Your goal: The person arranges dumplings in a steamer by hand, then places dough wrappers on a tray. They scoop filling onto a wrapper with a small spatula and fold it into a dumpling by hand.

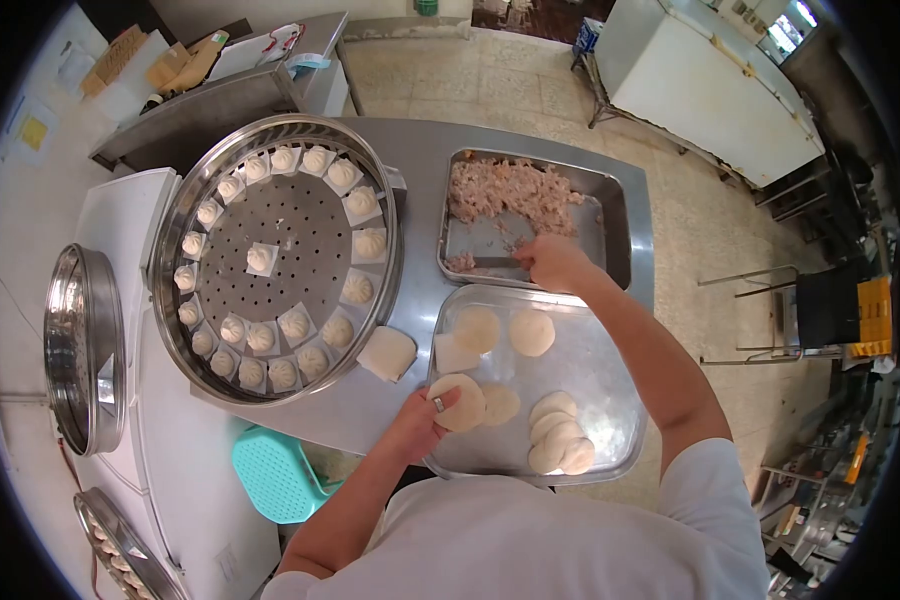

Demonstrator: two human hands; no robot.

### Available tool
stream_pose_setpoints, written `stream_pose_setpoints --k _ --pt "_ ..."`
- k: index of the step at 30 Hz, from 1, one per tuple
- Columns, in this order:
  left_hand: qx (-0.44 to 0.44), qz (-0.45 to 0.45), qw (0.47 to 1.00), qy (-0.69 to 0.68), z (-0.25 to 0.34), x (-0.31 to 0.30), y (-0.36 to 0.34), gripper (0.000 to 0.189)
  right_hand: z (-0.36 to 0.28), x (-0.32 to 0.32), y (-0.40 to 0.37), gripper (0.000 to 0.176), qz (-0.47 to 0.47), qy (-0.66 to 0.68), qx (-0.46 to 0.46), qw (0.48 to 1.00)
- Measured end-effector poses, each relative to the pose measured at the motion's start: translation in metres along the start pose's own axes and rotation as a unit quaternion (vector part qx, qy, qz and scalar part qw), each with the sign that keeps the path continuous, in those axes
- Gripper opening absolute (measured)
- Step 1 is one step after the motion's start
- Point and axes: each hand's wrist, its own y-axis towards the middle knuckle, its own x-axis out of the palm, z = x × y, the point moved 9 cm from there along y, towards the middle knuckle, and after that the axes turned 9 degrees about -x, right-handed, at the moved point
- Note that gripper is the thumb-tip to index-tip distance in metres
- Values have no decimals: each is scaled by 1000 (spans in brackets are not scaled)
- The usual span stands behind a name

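Observation:
My left hand (415,428) grips a round dough wrapper (460,410) near the left edge of the dough tray (600,385), thumb on top. My right hand (557,263) is closed and reaches into the metal pan (619,225). What its fingers hold is hidden; a little filling lies just beyond them. Minced meat filling (515,190) is heaped along the pan's far side. Other flat wrappers (532,332) lie on the dough tray, with an overlapping pile of wrappers (560,435) at its near right.
A large round steamer (290,225) at left holds pleated buns (260,260) on paper squares. A stack of paper squares (387,353) lies beside it. A turquoise plastic stool (275,475) stands below the steel table (420,200). More steamer trays (85,350) are at far left.

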Motion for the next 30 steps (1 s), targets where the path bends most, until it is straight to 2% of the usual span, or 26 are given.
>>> stream_pose_setpoints --k 3,6,9,12,14,16,18,22,26,28,30 --pt "10 -10 1000 -13 7 1 1 47 -5 0 1 28 -34 27 -11 999" --pt "20 -14 999 -29 27 14 -2 46 7 3 3 27 9 141 -73 987" --pt "42 -13 998 -40 56 32 0 44 18 3 -7 20 -8 248 -8 969" --pt "61 -5 997 -54 80 40 19 46 10 -15 -33 21 49 325 6 944" --pt "58 1 994 -92 94 48 38 51 10 -21 -51 25 95 337 4 937" --pt "96 -19 990 -100 112 62 57 52 9 -24 -73 27 155 337 6 929" --pt "124 -46 986 -106 127 81 72 54 0 -19 -97 27 226 326 12 918" --pt "156 -78 973 -148 145 114 93 56 -28 14 -128 31 283 388 23 877" --pt "171 -76 968 -168 140 117 105 57 -47 14 -145 41 353 159 40 921" --pt "159 -57 966 -198 132 115 107 57 -64 4 -157 46 388 6 48 920" --pt "148 -37 962 -228 125 112 107 59 -69 2 -163 45 407 -50 36 911"
